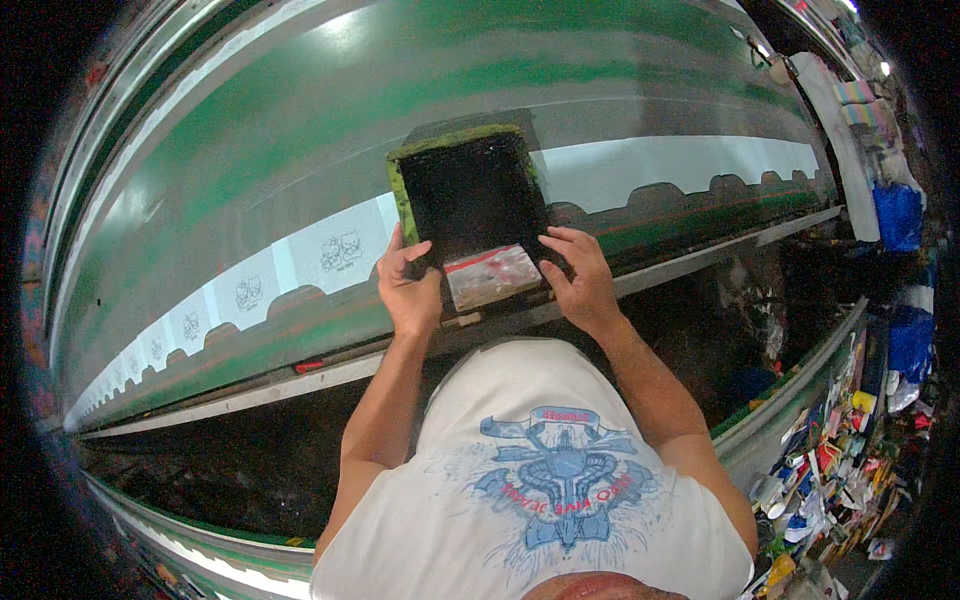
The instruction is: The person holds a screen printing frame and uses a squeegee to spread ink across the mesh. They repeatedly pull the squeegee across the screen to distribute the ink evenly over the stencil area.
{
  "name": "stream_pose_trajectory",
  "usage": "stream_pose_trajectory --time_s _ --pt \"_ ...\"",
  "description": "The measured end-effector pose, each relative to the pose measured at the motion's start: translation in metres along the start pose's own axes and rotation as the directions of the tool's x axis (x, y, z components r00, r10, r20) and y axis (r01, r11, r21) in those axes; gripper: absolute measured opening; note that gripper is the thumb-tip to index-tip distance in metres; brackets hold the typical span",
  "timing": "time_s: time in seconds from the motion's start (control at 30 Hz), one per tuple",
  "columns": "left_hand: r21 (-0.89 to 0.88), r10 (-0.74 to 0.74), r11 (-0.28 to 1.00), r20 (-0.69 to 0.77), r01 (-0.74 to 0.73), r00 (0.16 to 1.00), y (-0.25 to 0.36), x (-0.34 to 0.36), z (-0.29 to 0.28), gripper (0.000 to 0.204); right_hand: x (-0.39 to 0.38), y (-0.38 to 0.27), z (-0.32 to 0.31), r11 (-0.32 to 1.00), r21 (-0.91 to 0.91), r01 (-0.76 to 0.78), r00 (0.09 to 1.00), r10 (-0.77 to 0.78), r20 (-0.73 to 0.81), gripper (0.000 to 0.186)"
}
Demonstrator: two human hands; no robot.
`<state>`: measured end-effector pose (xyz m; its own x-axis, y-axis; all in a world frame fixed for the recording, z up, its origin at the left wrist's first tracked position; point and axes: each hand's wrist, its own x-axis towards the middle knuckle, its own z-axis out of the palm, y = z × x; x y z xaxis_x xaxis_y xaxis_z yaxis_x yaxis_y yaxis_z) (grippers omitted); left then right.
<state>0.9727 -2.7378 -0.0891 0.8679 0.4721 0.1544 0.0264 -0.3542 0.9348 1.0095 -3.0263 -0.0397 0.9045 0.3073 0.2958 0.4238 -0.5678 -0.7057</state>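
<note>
A dark, box-like screen-printing frame [470,195] with worn yellow-green edges lies on the long green table [450,70]. Its near end carries a pale, smeared panel [492,277] with a red strip. My left hand [408,287] grips the frame's near left corner, thumb on the inner side. At the opposite near corner, my right hand [582,275] holds on with fingers and thumb spaced around the edge. Under the frame runs a row of white pieces; those to the left bear black outline drawings [341,251], while the white piece [680,160] to the right is plain.
A pale rail [240,397] follows the table's near edge. Behind me runs another long table [785,400]. Heaped scraps and containers [830,470] crowd the right side. Blue bags [898,218] hang or stand by the table's right end, near stacked striped cloth [862,105].
</note>
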Motion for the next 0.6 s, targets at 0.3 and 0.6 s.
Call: stream_pose_trajectory --time_s 0.3,0.6 --pt "0.068 0.199 0.978 -0.033 -0.196 0.98 0.04 -0.02 0.088 0.042 -0.025 0.075 -0.063 0.966 0.225 -0.125 0.992 0.124 0.018 0.037" --pt "-0.063 0.153 0.986 -0.063 -0.157 0.986 0.044 -0.037 0.205 0.043 -0.024 0.164 -0.143 0.976 0.188 -0.11 0.994 0.104 0.038 0.036"
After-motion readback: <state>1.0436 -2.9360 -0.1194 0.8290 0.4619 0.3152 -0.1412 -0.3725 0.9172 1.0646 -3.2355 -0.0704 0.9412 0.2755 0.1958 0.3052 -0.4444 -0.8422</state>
